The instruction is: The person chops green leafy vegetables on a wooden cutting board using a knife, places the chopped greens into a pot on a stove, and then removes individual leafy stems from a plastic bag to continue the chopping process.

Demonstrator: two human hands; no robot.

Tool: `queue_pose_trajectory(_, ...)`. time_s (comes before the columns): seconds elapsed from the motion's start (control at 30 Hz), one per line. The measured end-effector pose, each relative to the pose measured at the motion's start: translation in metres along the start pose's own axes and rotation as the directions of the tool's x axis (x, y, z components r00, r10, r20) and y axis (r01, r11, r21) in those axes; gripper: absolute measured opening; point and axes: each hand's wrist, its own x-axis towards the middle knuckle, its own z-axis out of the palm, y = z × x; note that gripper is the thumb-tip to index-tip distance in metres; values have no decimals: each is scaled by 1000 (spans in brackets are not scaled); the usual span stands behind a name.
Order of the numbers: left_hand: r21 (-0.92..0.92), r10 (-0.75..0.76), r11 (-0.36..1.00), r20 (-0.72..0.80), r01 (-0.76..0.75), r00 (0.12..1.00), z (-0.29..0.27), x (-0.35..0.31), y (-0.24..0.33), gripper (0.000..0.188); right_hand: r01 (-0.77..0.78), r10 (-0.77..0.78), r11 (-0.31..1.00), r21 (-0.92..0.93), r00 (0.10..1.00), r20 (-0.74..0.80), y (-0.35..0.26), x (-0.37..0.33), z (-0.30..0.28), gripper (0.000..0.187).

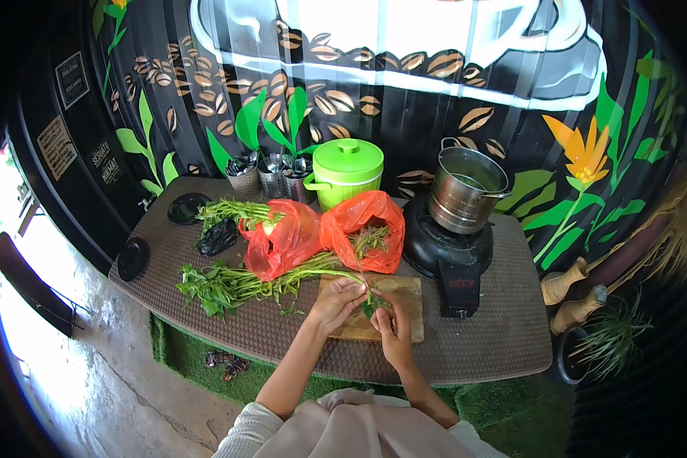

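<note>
My left hand (337, 304) pinches a thin leafy green stem (369, 302) above the wooden cutting board (406, 299). Close beside it, my right hand (392, 325) has its fingers closed on the same stem, near a dark green leaf. Left of the board lies a loose bunch of long-stemmed leafy greens (229, 288), its pale stalks reaching toward my left hand. Just behind the board, an orange-red plastic bag (389, 210) gapes with stems and trimmings inside. A second red plastic bag (286, 244) slumps against more greens (240, 210).
A steel pot (469, 191) stands on a black portable stove (458, 256) at the right. Behind the bags are a lime-green lidded container (349, 169) and cutlery holders (272, 179). Black plates (133, 258) lie at the table's left end. A potted plant (611, 343) stands right of the table.
</note>
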Motion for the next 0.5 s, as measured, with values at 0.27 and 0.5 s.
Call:
queue_pose_trajectory(0.27, -7, 38, 999, -14, -38, 999, -8, -3, -12, 16, -1, -8, 994, -107, 997, -77, -1, -6, 3, 30)
queue_pose_trajectory(0.5, -43, 20, 999, 35, -19, 999, 1, -8, -7, 17, -148, 145, 989, 30, 985, 94, -5, -5, -18, 31)
